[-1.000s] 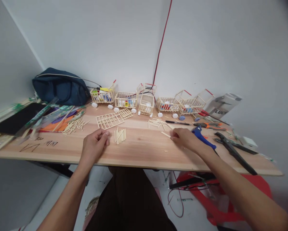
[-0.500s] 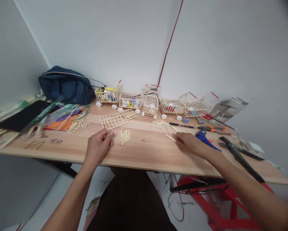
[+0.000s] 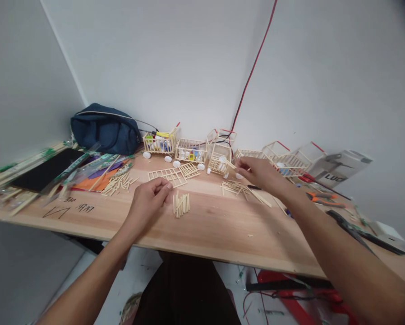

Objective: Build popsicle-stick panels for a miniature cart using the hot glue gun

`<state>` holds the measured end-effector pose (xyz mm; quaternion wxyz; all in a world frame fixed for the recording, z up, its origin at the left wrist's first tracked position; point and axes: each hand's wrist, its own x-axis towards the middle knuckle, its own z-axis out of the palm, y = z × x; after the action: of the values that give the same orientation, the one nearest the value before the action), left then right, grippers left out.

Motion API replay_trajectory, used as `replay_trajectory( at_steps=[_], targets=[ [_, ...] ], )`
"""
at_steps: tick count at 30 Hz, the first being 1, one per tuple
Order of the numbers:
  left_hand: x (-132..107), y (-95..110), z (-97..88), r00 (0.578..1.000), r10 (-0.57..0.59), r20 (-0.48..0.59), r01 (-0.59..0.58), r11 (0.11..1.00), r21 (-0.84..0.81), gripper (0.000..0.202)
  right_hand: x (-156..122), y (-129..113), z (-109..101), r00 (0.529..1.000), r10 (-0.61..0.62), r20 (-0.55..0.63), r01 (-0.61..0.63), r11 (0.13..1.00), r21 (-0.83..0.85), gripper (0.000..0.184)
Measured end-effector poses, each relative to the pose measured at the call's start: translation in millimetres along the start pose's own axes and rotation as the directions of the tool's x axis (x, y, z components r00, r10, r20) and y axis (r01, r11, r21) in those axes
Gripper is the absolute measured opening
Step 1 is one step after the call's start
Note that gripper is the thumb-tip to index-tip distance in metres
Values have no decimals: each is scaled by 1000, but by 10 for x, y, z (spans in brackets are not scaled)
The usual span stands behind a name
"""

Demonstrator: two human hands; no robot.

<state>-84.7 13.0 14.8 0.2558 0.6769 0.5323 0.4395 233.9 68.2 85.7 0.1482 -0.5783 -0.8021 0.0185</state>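
My right hand (image 3: 255,171) is raised above the back middle of the table, its fingers pinched on short wooden sticks (image 3: 228,163) that point left. Below it lies a loose heap of sticks (image 3: 234,188). My left hand (image 3: 151,196) rests on the tabletop with thumb and fingers pressed together; what they hold, if anything, is hidden. Just right of it is a small pile of short sticks (image 3: 181,205), and behind it lie flat wooden lattice panels (image 3: 167,176). Miniature stick-built shopping carts, including one cart (image 3: 190,151), stand in a row along the wall.
A blue bag (image 3: 106,128) sits at the back left, near a black board (image 3: 48,169), coloured sheets and another stick pile (image 3: 119,181). On the right are orange-handled pliers (image 3: 327,198), a black-handled tool (image 3: 346,225) and a white box (image 3: 338,169).
My right hand has lifted its sticks up and back, away from the tabletop toward the carts. My left hand stays beside the small pile. The whole view has shifted slightly.
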Motion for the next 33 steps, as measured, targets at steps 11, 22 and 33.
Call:
replay_trajectory(
  at_steps=[11,22,33],
  targets=[
    [791,-8,269,994,105,21,-105,995,-4,25,748,70,32,985,-32,168,64,980,-188,9],
    [713,-163,243,975,224,5,-223,970,93,25,981,134,-101,926,-61,373,131,977,-166,6],
    [691,-98,345,965,10,260,125,859,-497,36,393,-306,116,913,-226,340,44,882,468,27]
  ],
)
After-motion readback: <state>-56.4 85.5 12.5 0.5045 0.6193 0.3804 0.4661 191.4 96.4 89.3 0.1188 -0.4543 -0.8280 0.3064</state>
